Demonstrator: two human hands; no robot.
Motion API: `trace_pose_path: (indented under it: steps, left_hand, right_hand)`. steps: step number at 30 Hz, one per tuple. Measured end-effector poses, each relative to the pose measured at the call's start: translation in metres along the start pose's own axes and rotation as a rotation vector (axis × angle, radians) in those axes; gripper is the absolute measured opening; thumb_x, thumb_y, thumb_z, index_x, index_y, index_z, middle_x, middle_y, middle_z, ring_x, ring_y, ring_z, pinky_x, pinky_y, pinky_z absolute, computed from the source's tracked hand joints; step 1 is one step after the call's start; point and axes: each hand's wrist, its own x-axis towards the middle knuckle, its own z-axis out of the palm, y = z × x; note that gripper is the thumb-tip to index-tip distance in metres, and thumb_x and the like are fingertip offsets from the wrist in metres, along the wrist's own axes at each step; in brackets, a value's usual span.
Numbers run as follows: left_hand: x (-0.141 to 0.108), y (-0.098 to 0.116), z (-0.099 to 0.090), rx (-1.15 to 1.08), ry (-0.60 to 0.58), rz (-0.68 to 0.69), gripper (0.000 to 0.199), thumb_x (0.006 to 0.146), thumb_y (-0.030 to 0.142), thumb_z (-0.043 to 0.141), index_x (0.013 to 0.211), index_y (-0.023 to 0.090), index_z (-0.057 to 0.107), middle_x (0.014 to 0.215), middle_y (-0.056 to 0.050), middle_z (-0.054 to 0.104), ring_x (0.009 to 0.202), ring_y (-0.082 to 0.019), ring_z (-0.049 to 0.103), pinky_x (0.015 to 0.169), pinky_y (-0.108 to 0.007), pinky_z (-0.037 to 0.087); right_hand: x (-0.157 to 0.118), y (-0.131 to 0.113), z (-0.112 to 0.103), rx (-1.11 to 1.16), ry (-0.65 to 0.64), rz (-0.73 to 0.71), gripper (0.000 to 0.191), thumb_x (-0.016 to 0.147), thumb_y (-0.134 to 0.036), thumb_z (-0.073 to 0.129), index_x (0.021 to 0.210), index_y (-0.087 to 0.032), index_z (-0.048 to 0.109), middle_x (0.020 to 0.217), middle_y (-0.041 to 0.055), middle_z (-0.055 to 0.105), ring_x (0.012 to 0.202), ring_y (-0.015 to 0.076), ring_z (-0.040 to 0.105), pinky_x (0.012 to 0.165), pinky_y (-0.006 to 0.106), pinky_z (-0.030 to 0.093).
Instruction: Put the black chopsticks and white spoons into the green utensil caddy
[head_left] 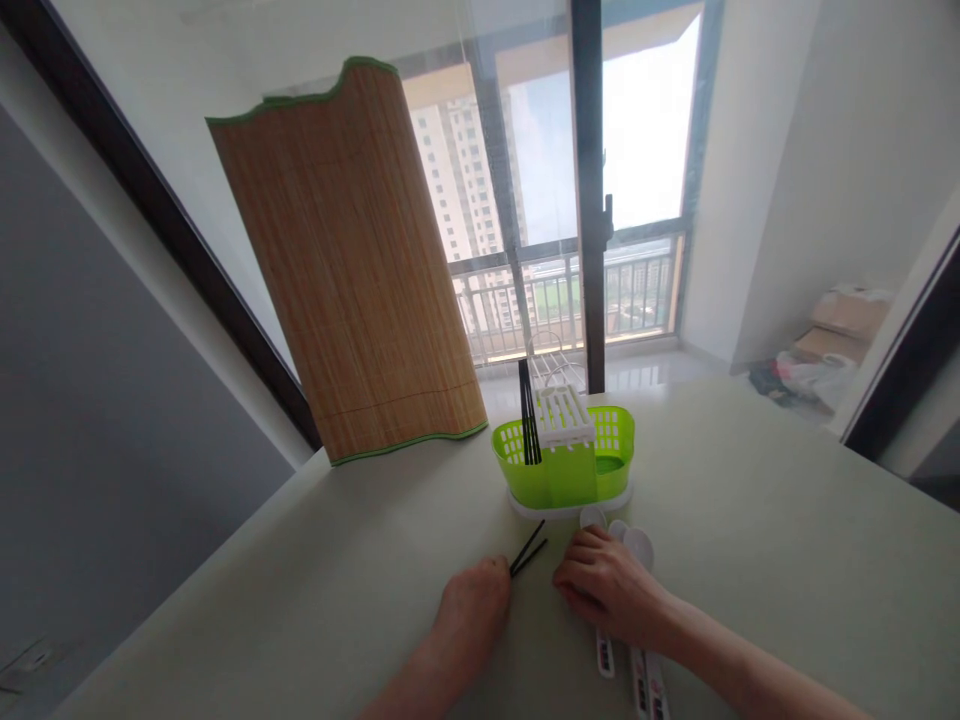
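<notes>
My left hand (474, 603) lies on the pale table (750, 560) with its fingers closed on two black chopsticks (529, 553), whose tips stick out toward a green plastic cutlery holder (566, 462). My right hand (606, 583) rests palm down on a few white spoons (639, 545); their bowls show past my fingers and their handles run back under my wrist. Several more black chopsticks (527, 420) stand upright in the holder's left compartment. A white slotted insert (564, 414) sits on top of the holder's middle.
A bamboo mat (352, 270) with green edging stands curved and upright at the back left of the table. Behind it is a large window with a balcony railing. Boxes and bags (825, 350) lie on the floor at the right.
</notes>
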Motion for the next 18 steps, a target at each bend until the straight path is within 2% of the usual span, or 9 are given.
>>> trace_pose_path:
  steps: [2, 5, 8, 10, 12, 15, 18]
  left_hand:
    - [0.000, -0.003, -0.010, -0.064, 0.041, 0.020, 0.029, 0.076, 0.003, 0.040, 0.087, 0.016, 0.064, 0.083, -0.010, 0.070, 0.075, -0.023, 0.068, 0.064, -0.029, 0.047]
    - [-0.003, -0.003, -0.034, -0.300, 0.187, 0.117, 0.020, 0.083, 0.012, 0.044, 0.087, 0.019, 0.062, 0.079, -0.004, 0.067, 0.072, -0.017, 0.065, 0.065, -0.025, 0.048]
    - [-0.007, 0.004, -0.056, -0.663, 0.407, 0.245, 0.013, 0.085, 0.020, 0.050, 0.092, 0.021, 0.061, 0.074, 0.001, 0.064, 0.062, -0.011, 0.061, 0.060, -0.020, 0.049]
    - [-0.007, 0.012, -0.062, -0.825, 0.511, 0.300, 0.011, 0.085, 0.020, 0.053, 0.093, 0.021, 0.060, 0.074, 0.003, 0.063, 0.061, -0.009, 0.060, 0.058, -0.018, 0.050]
    - [-0.006, 0.020, -0.062, -0.913, 0.560, 0.323, 0.009, 0.085, 0.019, 0.053, 0.091, 0.021, 0.060, 0.075, 0.003, 0.063, 0.063, -0.009, 0.061, 0.058, -0.018, 0.051]
    - [-0.003, 0.027, -0.053, -0.974, 0.550, 0.326, 0.009, 0.085, 0.018, 0.053, 0.090, 0.021, 0.060, 0.075, 0.003, 0.063, 0.064, -0.009, 0.062, 0.059, -0.018, 0.053]
    - [-0.001, 0.030, -0.044, -0.980, 0.522, 0.344, 0.010, 0.084, 0.015, 0.053, 0.090, 0.020, 0.060, 0.076, 0.002, 0.063, 0.065, -0.009, 0.062, 0.060, -0.018, 0.054]
  right_hand:
    - [0.000, 0.000, 0.001, 0.005, 0.004, 0.011, 0.012, 0.089, -0.020, 0.050, 0.086, -0.021, 0.061, 0.081, 0.0028, 0.065, 0.081, 0.0207, 0.052, 0.077, 0.035, 0.032]
    - [-0.001, -0.003, 0.000, 0.067, 0.011, 0.040, 0.010, 0.086, -0.022, 0.056, 0.094, -0.023, 0.063, 0.082, 0.0021, 0.065, 0.081, 0.0212, 0.053, 0.077, 0.035, 0.032]
    - [-0.003, -0.011, -0.003, 0.201, 0.015, 0.105, 0.033, 0.082, -0.027, 0.064, 0.114, -0.023, 0.058, 0.083, 0.0006, 0.065, 0.082, 0.0210, 0.055, 0.077, 0.032, 0.034]
    - [-0.003, -0.016, -0.004, 0.285, 0.018, 0.136, 0.042, 0.080, -0.029, 0.067, 0.119, -0.022, 0.055, 0.083, 0.0000, 0.064, 0.080, 0.0199, 0.056, 0.075, 0.030, 0.035]
    - [-0.002, -0.018, -0.003, 0.330, 0.022, 0.151, 0.031, 0.079, -0.028, 0.067, 0.107, -0.020, 0.058, 0.081, -0.0002, 0.063, 0.075, 0.0178, 0.055, 0.070, 0.027, 0.036]
    - [-0.001, -0.016, 0.004, 0.316, 0.013, 0.175, 0.011, 0.079, -0.026, 0.065, 0.081, -0.019, 0.056, 0.075, -0.0010, 0.061, 0.066, 0.0144, 0.053, 0.061, 0.025, 0.032]
    - [-0.002, -0.010, 0.014, 0.265, -0.019, 0.192, 0.009, 0.080, -0.022, 0.062, 0.076, -0.019, 0.054, 0.075, -0.0006, 0.061, 0.064, 0.0138, 0.052, 0.059, 0.024, 0.031]
